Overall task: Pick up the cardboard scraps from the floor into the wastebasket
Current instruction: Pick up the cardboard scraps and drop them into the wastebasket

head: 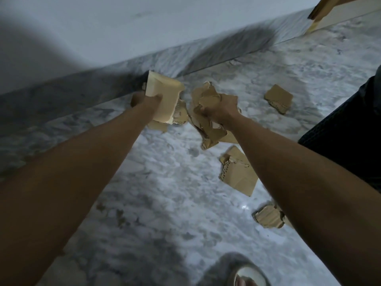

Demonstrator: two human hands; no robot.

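Note:
My left hand (146, 101) grips a flat pale cardboard piece (162, 93) with smaller torn scraps bunched beneath it, held above the floor near the wall. My right hand (218, 112) is closed around a crumpled bundle of brown cardboard scraps (208, 129). Loose scraps still lie on the marble floor: one (278, 98) beyond my right hand, a larger one (239, 172) under my right forearm, and a crumpled one (269, 218) nearer my feet. No wastebasket is in view.
A grey marble floor (165, 193) meets a white wall (103, 27) along a dark skirting. A dark trouser leg (350, 137) is at the right edge. A sandalled foot (247, 275) shows at the bottom. A board (338, 11) leans at the top right.

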